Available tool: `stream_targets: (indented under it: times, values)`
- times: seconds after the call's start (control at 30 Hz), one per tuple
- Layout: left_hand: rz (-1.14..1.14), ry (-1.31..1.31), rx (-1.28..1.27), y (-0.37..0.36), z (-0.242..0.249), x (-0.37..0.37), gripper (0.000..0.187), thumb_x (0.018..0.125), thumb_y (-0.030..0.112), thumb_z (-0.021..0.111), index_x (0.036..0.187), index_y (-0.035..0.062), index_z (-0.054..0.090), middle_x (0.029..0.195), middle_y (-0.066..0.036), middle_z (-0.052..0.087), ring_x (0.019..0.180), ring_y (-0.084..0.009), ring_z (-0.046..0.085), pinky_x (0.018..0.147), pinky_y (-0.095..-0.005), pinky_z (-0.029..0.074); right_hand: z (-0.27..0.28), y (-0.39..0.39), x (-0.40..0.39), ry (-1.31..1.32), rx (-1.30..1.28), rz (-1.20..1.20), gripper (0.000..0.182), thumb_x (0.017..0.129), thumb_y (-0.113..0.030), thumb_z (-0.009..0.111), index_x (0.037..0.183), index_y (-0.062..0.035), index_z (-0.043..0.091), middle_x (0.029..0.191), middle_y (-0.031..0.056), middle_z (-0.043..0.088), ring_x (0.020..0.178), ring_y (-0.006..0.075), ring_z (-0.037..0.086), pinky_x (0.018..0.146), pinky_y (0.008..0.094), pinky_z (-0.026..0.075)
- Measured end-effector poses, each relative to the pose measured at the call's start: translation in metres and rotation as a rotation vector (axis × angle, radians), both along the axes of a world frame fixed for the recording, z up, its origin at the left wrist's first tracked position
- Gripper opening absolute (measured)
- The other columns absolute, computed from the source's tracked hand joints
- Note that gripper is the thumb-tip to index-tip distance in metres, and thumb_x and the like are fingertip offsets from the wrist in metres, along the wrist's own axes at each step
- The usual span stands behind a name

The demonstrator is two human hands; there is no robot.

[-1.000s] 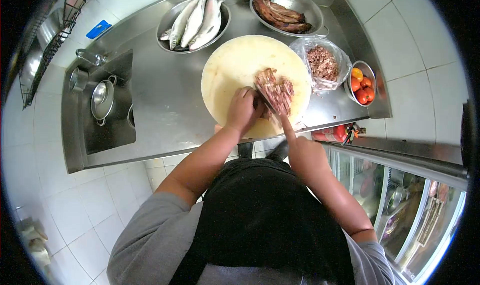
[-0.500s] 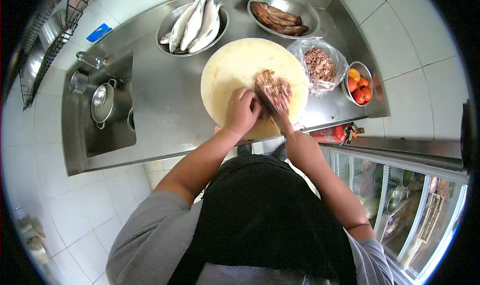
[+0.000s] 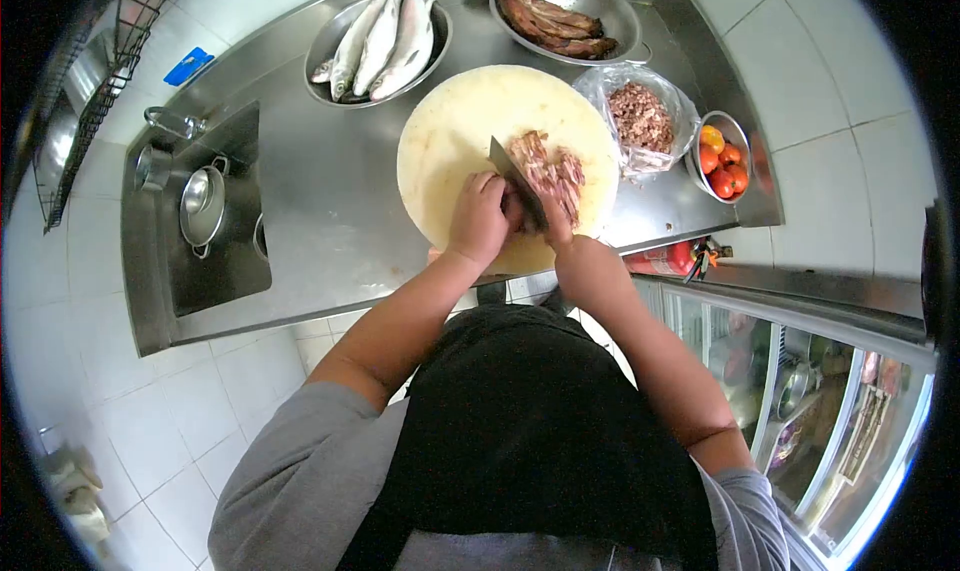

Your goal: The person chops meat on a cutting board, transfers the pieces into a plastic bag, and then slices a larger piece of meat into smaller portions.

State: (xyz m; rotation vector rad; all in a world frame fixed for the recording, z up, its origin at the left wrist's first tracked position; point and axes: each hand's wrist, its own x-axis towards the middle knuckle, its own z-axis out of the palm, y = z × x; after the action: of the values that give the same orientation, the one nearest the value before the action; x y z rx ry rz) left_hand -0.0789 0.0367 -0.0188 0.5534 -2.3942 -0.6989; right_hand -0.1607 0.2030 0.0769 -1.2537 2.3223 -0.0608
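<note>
A round, pale yellow chopping board (image 3: 440, 121) lies on the steel counter. My right hand (image 3: 590, 271) grips a kitchen knife (image 3: 515, 181), its index finger stretched along the dark blade. Just left of the blade, my left hand (image 3: 482, 214) presses its curled fingers on a piece of meat (image 3: 514, 211), mostly hidden by the fingers and knife. Strips of sliced meat (image 3: 552, 171), reddish with browned edges, lie together on the board right of the blade.
Behind the board stand a bowl of whole fish (image 3: 385, 46) and a colander with browned meat slabs (image 3: 555, 31). To the right are a plastic bag of chopped meat (image 3: 640, 121) and a bowl of tomatoes (image 3: 722, 166). A sink (image 3: 235, 271) with pots is at left.
The knife has moved up and left, away from the sliced strips, showing more blade beside my left fingers. My right hand has shifted slightly left with it. The left hand stays nearly in place.
</note>
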Motion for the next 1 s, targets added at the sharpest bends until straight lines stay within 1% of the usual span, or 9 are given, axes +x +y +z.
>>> stream_targets:
  times: [0.17,0.27,0.43,0.53,0.57,0.67,0.77,0.93,1.0]
  values:
    - [-0.029,-0.002,0.143,0.0,0.014,0.004,0.012,0.077,0.007,0.066,0.085,0.0001,0.06,0.093,-0.017,0.06,0.093,-0.0374,0.056,0.084,-0.0456,0.048,0.036,0.001,0.006,0.075,0.001,0.063,0.084,0.088,-0.004,0.048,0.159,-0.0104,0.003,0.083,0.0216,0.071,0.071,0.0374,0.07,0.064,0.049,0.057]
    - [-0.033,0.072,0.093,0.001,0.01,0.006,0.012,0.079,0.008,0.066,0.085,0.0003,0.059,0.092,-0.017,0.059,0.092,-0.0378,0.056,0.082,-0.0462,0.047,0.038,0.003,0.014,0.091,0.034,0.088,0.086,0.088,-0.004,0.047,0.159,-0.0108,0.0,0.086,0.021,0.072,0.073,0.0368,0.071,0.065,0.0488,0.057]
    - [0.01,-0.011,-0.085,-0.005,-0.01,0.003,0.014,0.079,0.006,0.064,0.09,-0.0013,0.061,0.1,-0.017,0.06,0.099,-0.0371,0.055,0.088,-0.0446,0.047,0.032,0.012,0.016,0.031,0.115,0.049,0.089,0.087,-0.005,0.049,0.16,-0.0131,-0.001,0.086,0.0223,0.071,0.07,0.0353,0.071,0.062,0.0476,0.058]
    - [-0.002,-0.048,-0.007,-0.003,-0.01,0.004,0.015,0.079,0.005,0.062,0.092,-0.0022,0.062,0.105,-0.017,0.061,0.103,-0.0369,0.054,0.091,-0.0436,0.047,0.043,0.029,0.016,0.002,0.211,0.071,0.089,0.087,-0.006,0.049,0.16,-0.014,-0.001,0.082,0.0222,0.071,0.067,0.0357,0.071,0.059,0.0477,0.058]
    - [0.006,-0.053,-0.006,-0.002,-0.007,0.004,0.015,0.079,0.005,0.062,0.092,-0.0022,0.062,0.105,-0.017,0.061,0.103,-0.0369,0.054,0.091,-0.0436,0.047,0.033,0.033,0.017,0.013,0.145,0.073,0.088,0.088,-0.006,0.048,0.16,-0.014,-0.002,0.078,0.0221,0.07,0.064,0.0362,0.07,0.056,0.0488,0.057]
    - [0.022,-0.043,0.033,0.004,0.004,0.006,0.014,0.078,0.003,0.061,0.091,-0.0025,0.062,0.106,-0.018,0.061,0.103,-0.0372,0.055,0.092,-0.0435,0.047,-0.001,0.016,0.018,0.062,0.121,0.048,0.088,0.088,-0.006,0.048,0.159,-0.0142,-0.002,0.078,0.0228,0.07,0.065,0.0369,0.07,0.059,0.0491,0.057]
    - [0.025,-0.032,-0.044,0.003,0.001,0.005,0.014,0.078,0.004,0.063,0.091,-0.0022,0.061,0.104,-0.018,0.061,0.103,-0.0371,0.055,0.091,-0.0438,0.047,0.002,0.016,0.01,0.004,0.043,0.039,0.086,0.088,-0.007,0.047,0.159,-0.0144,-0.001,0.08,0.0244,0.07,0.068,0.0386,0.07,0.062,0.0506,0.057]
    - [-0.03,0.004,0.123,0.002,0.008,0.01,0.017,0.08,0.006,0.068,0.094,0.0001,0.061,0.104,-0.019,0.06,0.102,-0.0395,0.056,0.09,-0.0456,0.048,0.012,0.045,0.012,-0.041,0.142,-0.014,0.087,0.088,-0.007,0.048,0.159,-0.015,-0.002,0.082,0.0242,0.07,0.073,0.04,0.07,0.066,0.0528,0.056]
    - [-0.012,0.036,0.101,0.001,0.01,0.013,0.015,0.08,0.007,0.067,0.092,0.0009,0.061,0.101,-0.017,0.06,0.1,-0.0376,0.056,0.089,-0.0445,0.048,0.017,0.045,0.009,-0.022,0.132,-0.03,0.088,0.088,-0.007,0.048,0.159,-0.0152,-0.002,0.083,0.0236,0.07,0.073,0.04,0.07,0.066,0.0535,0.056]
